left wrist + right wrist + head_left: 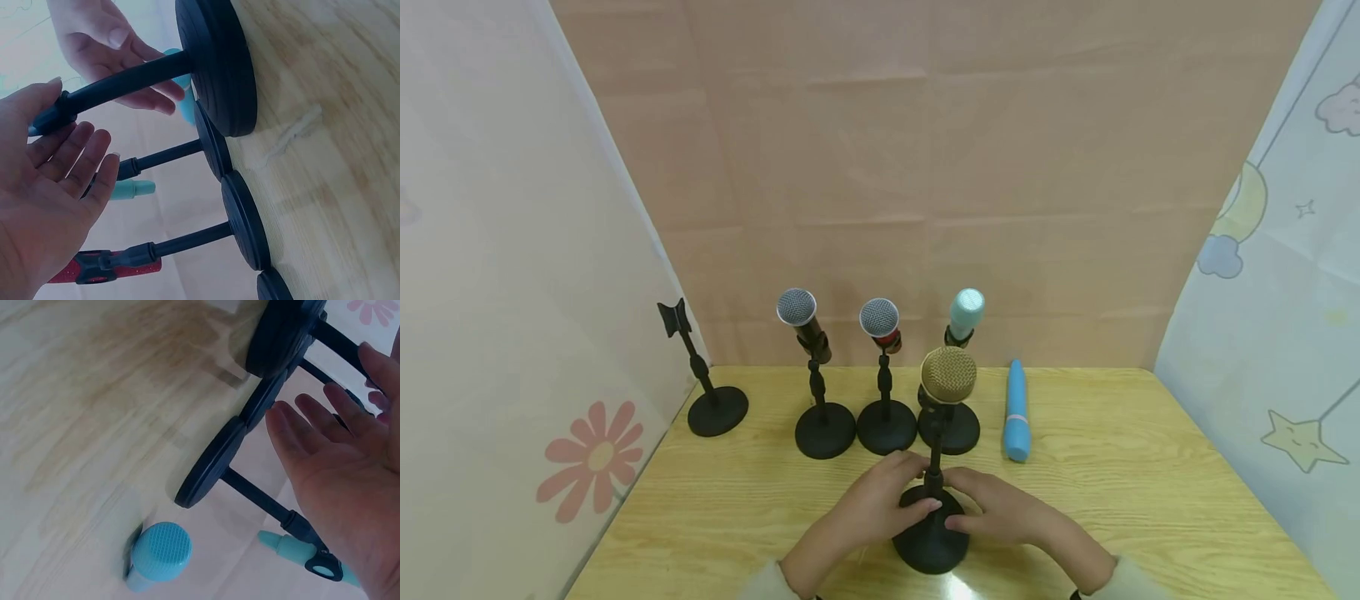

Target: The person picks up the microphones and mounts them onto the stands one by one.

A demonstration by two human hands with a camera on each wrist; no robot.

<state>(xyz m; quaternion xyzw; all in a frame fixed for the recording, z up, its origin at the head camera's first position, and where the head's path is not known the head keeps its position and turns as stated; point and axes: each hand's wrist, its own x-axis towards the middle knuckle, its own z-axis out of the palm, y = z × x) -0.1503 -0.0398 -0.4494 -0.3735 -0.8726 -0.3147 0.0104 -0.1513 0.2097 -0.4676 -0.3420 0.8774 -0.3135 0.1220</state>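
Note:
A gold-headed microphone stands upright on a black desk stand at the front of the table. My left hand is at the left of its pole, thumb and fingers spread around it without closing. From the right, my right hand reaches beside the same pole, its fingers relaxed and thumb apart. In the left wrist view the pole passes between the left thumb and fingers, with the right hand beyond. The right wrist view shows the right palm turned toward the camera, the pole near its thumb.
Behind stand a silver-headed black microphone, a red one with a silver head and a mint one, each on a black stand. A blue microphone lies at the right. An unoccupied stand is at the far left.

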